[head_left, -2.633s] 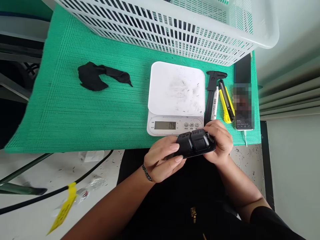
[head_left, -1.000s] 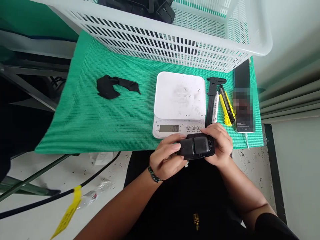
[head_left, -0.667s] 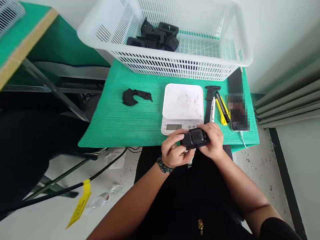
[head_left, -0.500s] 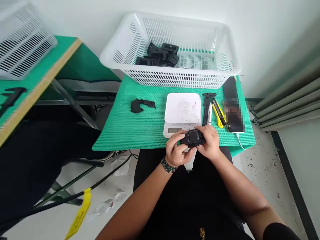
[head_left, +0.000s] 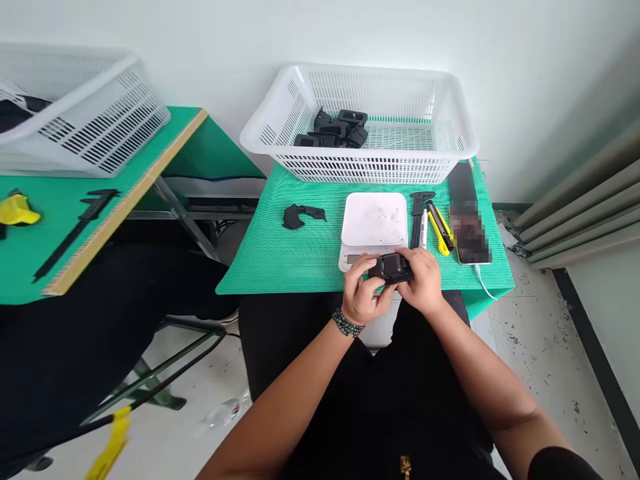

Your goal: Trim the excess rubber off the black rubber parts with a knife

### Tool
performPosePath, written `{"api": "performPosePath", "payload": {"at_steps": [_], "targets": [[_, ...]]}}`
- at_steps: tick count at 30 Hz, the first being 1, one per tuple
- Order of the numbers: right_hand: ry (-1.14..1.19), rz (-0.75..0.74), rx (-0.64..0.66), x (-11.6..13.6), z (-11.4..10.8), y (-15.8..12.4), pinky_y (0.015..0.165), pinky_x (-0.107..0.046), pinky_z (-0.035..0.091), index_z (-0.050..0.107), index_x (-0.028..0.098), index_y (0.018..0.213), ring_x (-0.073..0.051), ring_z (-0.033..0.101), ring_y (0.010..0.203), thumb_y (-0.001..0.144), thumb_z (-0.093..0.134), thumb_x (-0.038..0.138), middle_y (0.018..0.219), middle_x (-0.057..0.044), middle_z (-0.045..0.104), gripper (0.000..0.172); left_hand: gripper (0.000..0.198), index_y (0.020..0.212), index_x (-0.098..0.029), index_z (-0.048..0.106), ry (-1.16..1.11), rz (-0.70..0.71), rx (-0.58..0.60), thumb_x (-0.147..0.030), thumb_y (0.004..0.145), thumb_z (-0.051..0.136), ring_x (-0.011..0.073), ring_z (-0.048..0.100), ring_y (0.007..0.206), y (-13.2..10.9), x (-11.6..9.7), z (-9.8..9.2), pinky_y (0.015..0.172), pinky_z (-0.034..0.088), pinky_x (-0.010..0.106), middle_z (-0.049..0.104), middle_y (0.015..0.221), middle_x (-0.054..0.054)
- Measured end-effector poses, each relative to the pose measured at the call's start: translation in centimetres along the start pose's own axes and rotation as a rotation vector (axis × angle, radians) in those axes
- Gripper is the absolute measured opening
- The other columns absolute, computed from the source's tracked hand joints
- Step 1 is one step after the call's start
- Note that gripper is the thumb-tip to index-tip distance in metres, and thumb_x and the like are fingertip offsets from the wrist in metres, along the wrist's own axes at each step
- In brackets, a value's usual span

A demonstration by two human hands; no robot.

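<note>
Between my two hands I hold a black moulded plastic part (head_left: 391, 267) just over the table's front edge. My left hand (head_left: 364, 291) has its fingers closed on the part's left end. Around the right end, my right hand (head_left: 423, 280) is closed, thumb on the near side. Right behind the part stands a white kitchen scale (head_left: 375, 219) with dark specks on its plate; the hands partly cover its front panel. Black calipers (head_left: 417, 217), a white marker (head_left: 423, 230) and a yellow utility knife (head_left: 441, 230) lie to the scale's right. A black scrap (head_left: 303, 215) rests on its left.
At the back, a white basket (head_left: 360, 163) contains several black parts (head_left: 340, 128). A charging phone (head_left: 473, 240) lies at the table's right edge. Over on the left table are another basket (head_left: 125, 113), calipers (head_left: 75, 233) and a yellow object (head_left: 19, 209). A person's dark-clothed leg (head_left: 165, 287) is beside me.
The camera view has shifted, bringing more of the left table into sight. Both hands still grip the black part, which appears slightly turned.
</note>
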State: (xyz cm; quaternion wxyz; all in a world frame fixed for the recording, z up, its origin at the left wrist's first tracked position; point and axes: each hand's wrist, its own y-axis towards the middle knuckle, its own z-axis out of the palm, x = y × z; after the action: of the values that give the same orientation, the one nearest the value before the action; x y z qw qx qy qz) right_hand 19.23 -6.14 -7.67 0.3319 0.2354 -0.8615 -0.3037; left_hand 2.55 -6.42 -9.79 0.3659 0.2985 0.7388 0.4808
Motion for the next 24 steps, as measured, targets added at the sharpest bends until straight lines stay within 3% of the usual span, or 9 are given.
{"api": "performPosePath", "payload": {"at_steps": [11, 24], "targets": [[-0.007, 0.025, 0.022, -0.2, 0.0, -0.2, 0.077, -0.044, 0.055, 0.066, 0.017, 0.126, -0.029, 0.066, 0.083, 0.087, 0.057, 0.023, 0.094, -0.012, 0.074, 0.041, 0.027, 0.106, -0.023, 0.057, -0.004, -0.01, 0.021, -0.019, 0.089, 0.078, 0.0294, 0.073, 0.118, -0.3, 0.2, -0.3, 0.101, 0.067, 0.055, 0.058, 0.126, 0.011], [-0.068, 0.037, 0.008, -0.2, -0.3, -0.1, 0.075, -0.044, 0.056, 0.065, 0.018, 0.125, -0.029, 0.066, 0.082, 0.084, 0.055, 0.021, 0.094, -0.011, 0.073, 0.042, 0.02, 0.101, -0.023, 0.06, -0.021, -0.066, 0.075, -0.021, 0.09, 0.077, 0.028, 0.072, 0.117, 1.0, -0.2, -0.8, 0.101, 0.067, 0.05, 0.066, 0.126, 0.013]]}}
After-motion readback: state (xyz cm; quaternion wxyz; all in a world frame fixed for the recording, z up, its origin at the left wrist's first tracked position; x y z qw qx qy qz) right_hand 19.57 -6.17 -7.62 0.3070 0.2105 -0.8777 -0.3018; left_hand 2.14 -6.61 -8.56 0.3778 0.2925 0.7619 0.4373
